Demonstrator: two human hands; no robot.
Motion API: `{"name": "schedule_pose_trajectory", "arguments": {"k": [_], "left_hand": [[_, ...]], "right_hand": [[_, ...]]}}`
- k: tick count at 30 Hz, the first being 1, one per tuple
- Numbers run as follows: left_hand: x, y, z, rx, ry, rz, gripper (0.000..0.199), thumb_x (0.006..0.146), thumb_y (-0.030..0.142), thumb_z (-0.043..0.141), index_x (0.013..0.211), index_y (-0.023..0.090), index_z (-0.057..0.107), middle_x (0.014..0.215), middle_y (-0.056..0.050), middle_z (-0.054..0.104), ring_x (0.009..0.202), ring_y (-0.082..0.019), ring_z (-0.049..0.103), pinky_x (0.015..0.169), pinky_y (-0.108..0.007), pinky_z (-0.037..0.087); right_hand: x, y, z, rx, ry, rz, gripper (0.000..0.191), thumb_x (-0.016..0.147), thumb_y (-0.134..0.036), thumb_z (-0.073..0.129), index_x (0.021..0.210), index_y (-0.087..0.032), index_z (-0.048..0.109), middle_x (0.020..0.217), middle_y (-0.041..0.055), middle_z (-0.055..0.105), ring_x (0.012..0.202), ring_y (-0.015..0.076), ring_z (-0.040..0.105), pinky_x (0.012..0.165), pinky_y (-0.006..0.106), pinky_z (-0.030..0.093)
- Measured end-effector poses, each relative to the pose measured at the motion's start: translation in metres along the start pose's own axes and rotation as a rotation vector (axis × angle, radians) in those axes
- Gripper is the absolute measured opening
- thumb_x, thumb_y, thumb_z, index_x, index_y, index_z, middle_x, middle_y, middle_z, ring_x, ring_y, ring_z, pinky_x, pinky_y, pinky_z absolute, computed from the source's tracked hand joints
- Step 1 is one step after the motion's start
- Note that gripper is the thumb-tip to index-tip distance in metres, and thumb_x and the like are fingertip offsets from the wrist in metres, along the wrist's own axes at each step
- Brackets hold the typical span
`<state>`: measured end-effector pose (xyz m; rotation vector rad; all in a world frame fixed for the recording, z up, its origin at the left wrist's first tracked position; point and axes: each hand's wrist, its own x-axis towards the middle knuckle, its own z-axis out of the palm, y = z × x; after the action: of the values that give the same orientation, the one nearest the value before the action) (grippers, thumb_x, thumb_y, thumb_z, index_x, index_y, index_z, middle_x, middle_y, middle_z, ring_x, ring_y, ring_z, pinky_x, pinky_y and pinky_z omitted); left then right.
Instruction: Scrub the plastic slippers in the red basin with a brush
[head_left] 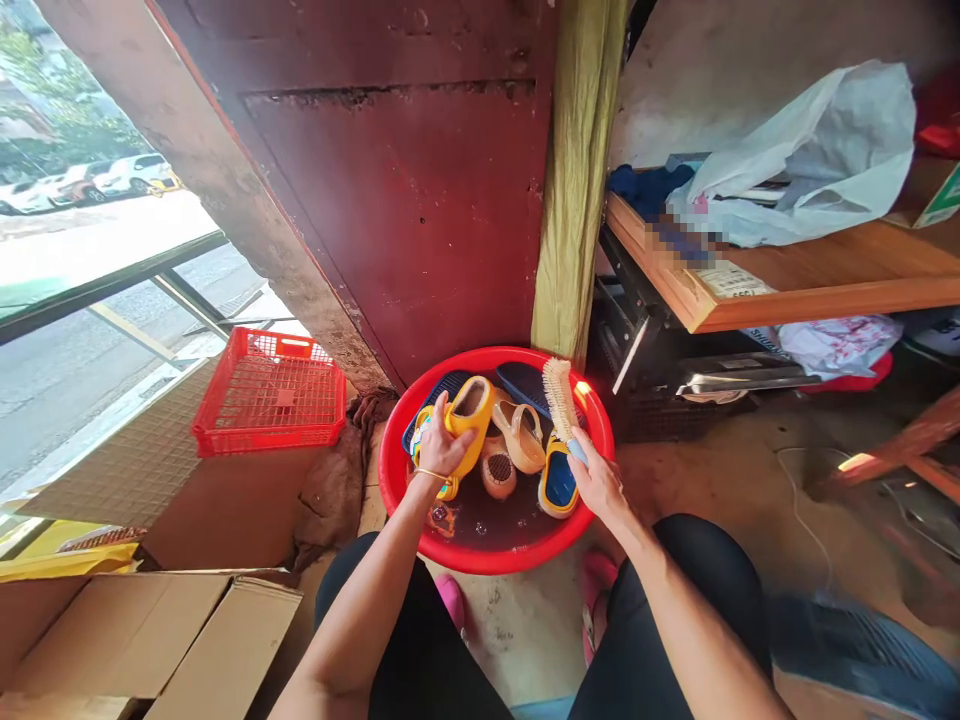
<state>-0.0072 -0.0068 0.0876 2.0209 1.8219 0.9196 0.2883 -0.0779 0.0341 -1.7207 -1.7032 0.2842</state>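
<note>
head view

left hand (446, 445): fingers wrapped round yellow clog (471, 422), above the water
right hand (600, 482): fingers closed on bristle scrub brush (559, 398), bristles up
progress: sandals (517, 435) still in red plastic basin (397, 490), none seen outside
edges: red crate (270, 395) left, maroon metal door (390, 200) behind

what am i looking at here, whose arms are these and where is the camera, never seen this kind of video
This picture comes from a camera worn on a person's head, looking forward and down, so the two bare arms are that person's own. In front sits a red plastic basin of dark water holding footwear, including a beige sandal and a blue-and-yellow slipper. The left hand grips a yellow clog, and the right hand holds a bristle brush. A red plastic crate sits off to the left.
</note>
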Motion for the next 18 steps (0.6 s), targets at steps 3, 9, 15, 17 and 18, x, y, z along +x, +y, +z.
{"name": "schedule_pose_trajectory", "arguments": {"k": [3,9,15,17,18], "left_hand": [[0.017,0.005,-0.003,0.159,0.101,-0.043,0.071,0.088,0.045,0.061,0.151,0.019,0.039,0.154,-0.019,0.043,0.143,-0.036,0.04,0.111,-0.056,0.038],[0.05,0.05,0.039,0.158,-0.169,0.234,0.042,0.095,0.038,0.051,0.131,0.019,0.062,0.126,-0.012,0.069,0.12,-0.028,0.061,0.106,-0.042,0.045],[0.065,0.106,0.14,0.319,-0.488,0.312,0.061,0.087,0.024,0.062,0.147,0.024,0.048,0.154,-0.015,0.045,0.132,-0.035,0.05,0.11,-0.052,0.039],[0.067,0.11,0.167,0.414,-0.538,0.236,0.077,0.085,0.019,0.064,0.156,0.024,0.033,0.165,-0.019,0.022,0.137,-0.04,0.043,0.107,-0.057,0.039],[0.068,0.11,0.178,0.449,-0.546,0.196,0.08,0.085,0.018,0.062,0.158,0.024,0.028,0.166,-0.021,0.015,0.138,-0.042,0.041,0.106,-0.059,0.039]], "right_hand": [[0.005,-0.005,-0.013,0.078,0.07,0.062,0.056,0.097,-0.037,0.046,0.151,-0.022,0.047,0.131,0.0097,0.069,0.107,0.0258,0.072,0.09,0.033,0.059],[0.015,-0.005,-0.037,0.263,0.093,0.098,0.057,0.098,-0.043,0.047,0.15,-0.022,0.047,0.126,0.0099,0.071,0.1,0.0237,0.073,0.086,0.031,0.06],[0.019,-0.003,-0.045,0.444,0.065,0.264,0.063,0.098,-0.049,0.044,0.155,-0.021,0.038,0.097,0.0079,0.077,0.059,0.0178,0.07,0.056,0.027,0.058],[0.019,-0.002,-0.045,0.462,0.059,0.266,0.064,0.099,-0.048,0.042,0.155,-0.019,0.037,0.1,0.0096,0.077,0.061,0.0182,0.07,0.058,0.028,0.059],[0.02,-0.001,-0.044,0.45,0.059,0.246,0.063,0.099,-0.047,0.042,0.155,-0.018,0.038,0.105,0.0112,0.076,0.068,0.0195,0.072,0.063,0.03,0.061]]}}
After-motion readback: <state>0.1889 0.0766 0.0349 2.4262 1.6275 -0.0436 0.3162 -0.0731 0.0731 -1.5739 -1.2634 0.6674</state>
